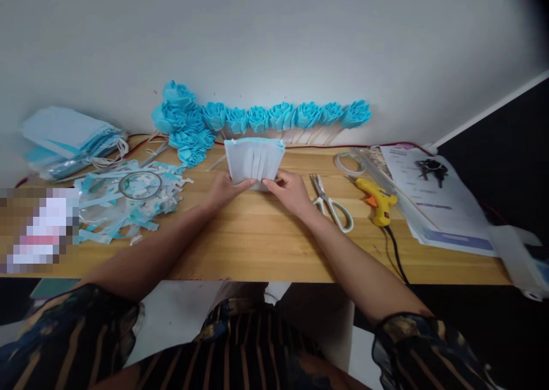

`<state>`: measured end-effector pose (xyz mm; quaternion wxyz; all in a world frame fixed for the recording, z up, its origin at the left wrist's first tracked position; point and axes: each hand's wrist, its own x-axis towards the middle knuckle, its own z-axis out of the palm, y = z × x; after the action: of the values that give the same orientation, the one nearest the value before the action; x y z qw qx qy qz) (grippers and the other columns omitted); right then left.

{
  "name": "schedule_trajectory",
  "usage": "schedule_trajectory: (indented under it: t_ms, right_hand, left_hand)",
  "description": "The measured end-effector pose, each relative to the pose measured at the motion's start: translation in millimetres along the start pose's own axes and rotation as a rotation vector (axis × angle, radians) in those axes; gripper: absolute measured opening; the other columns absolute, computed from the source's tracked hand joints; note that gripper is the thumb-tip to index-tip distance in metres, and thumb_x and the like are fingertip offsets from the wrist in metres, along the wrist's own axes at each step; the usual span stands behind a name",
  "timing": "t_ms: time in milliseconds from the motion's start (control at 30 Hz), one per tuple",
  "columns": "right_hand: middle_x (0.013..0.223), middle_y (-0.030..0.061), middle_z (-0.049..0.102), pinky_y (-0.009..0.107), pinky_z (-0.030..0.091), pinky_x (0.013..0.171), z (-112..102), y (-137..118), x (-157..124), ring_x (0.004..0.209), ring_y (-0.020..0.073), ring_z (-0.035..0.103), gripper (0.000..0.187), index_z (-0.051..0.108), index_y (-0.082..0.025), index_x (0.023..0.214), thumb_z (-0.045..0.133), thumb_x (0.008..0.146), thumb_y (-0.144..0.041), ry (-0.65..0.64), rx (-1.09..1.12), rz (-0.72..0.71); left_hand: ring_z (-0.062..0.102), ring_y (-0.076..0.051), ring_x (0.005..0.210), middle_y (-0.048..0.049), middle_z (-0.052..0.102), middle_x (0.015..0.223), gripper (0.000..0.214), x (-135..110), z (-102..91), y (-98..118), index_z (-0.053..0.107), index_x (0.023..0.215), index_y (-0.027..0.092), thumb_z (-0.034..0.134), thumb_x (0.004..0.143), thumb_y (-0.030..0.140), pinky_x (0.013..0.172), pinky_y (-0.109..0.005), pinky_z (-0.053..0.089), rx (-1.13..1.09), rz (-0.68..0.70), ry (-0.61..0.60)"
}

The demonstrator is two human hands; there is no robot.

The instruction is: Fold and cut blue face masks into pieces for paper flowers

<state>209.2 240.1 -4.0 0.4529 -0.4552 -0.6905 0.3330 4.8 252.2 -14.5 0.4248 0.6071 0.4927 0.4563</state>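
A pleated white and light-blue face mask [254, 159] stands upright on the wooden table [266, 247], held at its lower edge by both hands. My left hand [223, 188] pinches the mask's lower left corner. My right hand [289, 190] pinches the lower right part, fingers closed on the fabric. A row of blue flowers made of folded mask material [274, 115] lies along the wall behind it, with a bigger cluster [182, 121] at its left end.
Scissors [332, 204], a yellow glue gun [377, 198] with black cord, a tape roll [348, 162] and papers with keys [429, 190] lie to the right. Left: cut mask scraps [124, 201], a tape ring [139, 184], a stack of masks [68, 138].
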Motion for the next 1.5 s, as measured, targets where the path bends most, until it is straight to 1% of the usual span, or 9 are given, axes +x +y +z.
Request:
schedule_trajectory:
  t_ms: [200,400,533,633,767,933,1200,1333,1500]
  right_hand:
    - [0.077,0.0036,0.075,0.028,0.048,0.066,-0.5,3.1,0.9,0.072,0.0191,0.065,0.021,0.078,-0.017,0.085,0.068,0.083,-0.036,-0.032,-0.033,0.044]
    - [0.070,0.0022,0.070,0.028,0.046,0.063,0.0,3.6,0.6,0.066,0.0182,0.062,0.023,0.075,-0.018,0.077,0.068,0.081,-0.039,-0.029,-0.025,0.053]
    - [0.072,0.0022,0.069,0.028,0.045,0.064,-0.2,0.7,-0.1,0.070,0.0186,0.061,0.025,0.075,-0.019,0.079,0.066,0.083,-0.042,0.025,-0.033,-0.023]
    - [0.074,0.0029,0.070,0.028,0.044,0.064,-0.3,0.6,0.1,0.069,0.0182,0.060,0.026,0.076,-0.019,0.080,0.065,0.084,-0.042,0.020,-0.035,-0.041]
    - [0.068,0.0025,0.068,0.028,0.042,0.063,-0.1,4.1,1.0,0.064,0.0173,0.059,0.024,0.073,-0.017,0.075,0.066,0.081,-0.039,-0.028,-0.068,0.010]
    - [0.067,0.0021,0.069,0.028,0.043,0.063,0.5,3.9,1.4,0.064,0.0175,0.060,0.023,0.072,-0.018,0.073,0.067,0.082,-0.039,-0.022,-0.075,0.037]
    - [0.063,0.0002,0.065,0.027,0.043,0.058,-0.7,0.0,0.4,0.061,0.0164,0.058,0.022,0.069,-0.019,0.071,0.068,0.081,-0.039,-0.016,-0.044,0.052]
    - [0.057,-0.0028,0.057,0.026,0.041,0.050,-1.5,-1.7,-1.2,0.051,0.0139,0.053,0.027,0.064,-0.021,0.071,0.068,0.083,-0.044,-0.078,0.057,0.133]
    - [0.058,-0.0044,0.057,0.026,0.040,0.045,-2.0,-2.7,-0.9,0.046,0.0113,0.050,0.030,0.063,-0.020,0.075,0.071,0.079,-0.048,-0.121,0.187,0.209]
  left_hand:
    - [0.074,-0.038,0.104,-0.0157,0.081,0.101,0.062,3.0,-0.2,-4.3,0.079,0.089,0.012,0.086,0.058,0.066,0.089,-0.045,0.062,-0.017,-0.065,0.006]
    - [0.075,-0.037,0.100,-0.0131,0.081,0.093,0.058,0.8,-1.6,-0.6,0.078,0.078,0.014,0.087,0.059,0.068,0.083,-0.044,0.062,-0.034,-0.043,0.019]
    - [0.075,-0.035,0.102,-0.0131,0.082,0.103,0.059,-2.1,-0.4,6.8,0.081,0.089,0.014,0.086,0.062,0.066,0.088,-0.043,0.063,-0.036,0.063,0.058]
    - [0.075,-0.037,0.105,-0.0148,0.082,0.105,0.062,-1.4,-0.2,7.3,0.080,0.093,0.013,0.086,0.060,0.065,0.090,-0.044,0.063,-0.004,0.015,0.045]
    - [0.074,-0.040,0.105,-0.0179,0.081,0.103,0.063,1.2,0.3,0.0,0.079,0.090,0.010,0.085,0.058,0.064,0.089,-0.048,0.062,0.043,-0.092,0.010]
    - [0.075,-0.038,0.102,-0.0161,0.082,0.101,0.065,-0.7,1.4,-4.2,0.079,0.086,0.011,0.085,0.059,0.070,0.087,-0.046,0.063,-0.018,-0.087,0.033]
    - [0.076,-0.037,0.098,-0.0154,0.082,0.102,0.071,-3.7,1.5,3.1,0.081,0.088,0.012,0.087,0.056,0.075,0.084,-0.045,0.064,-0.075,-0.057,0.012]
    - [0.076,-0.034,0.090,-0.0137,0.082,0.095,0.067,-4.5,-0.4,5.7,0.080,0.086,0.013,0.087,0.058,0.073,0.073,-0.040,0.063,-0.039,-0.064,0.022]
    - [0.074,-0.028,0.086,-0.0115,0.081,0.097,0.065,-5.5,-2.3,7.6,0.078,0.096,0.013,0.083,0.066,0.071,0.069,-0.034,0.060,-0.111,-0.053,0.035]
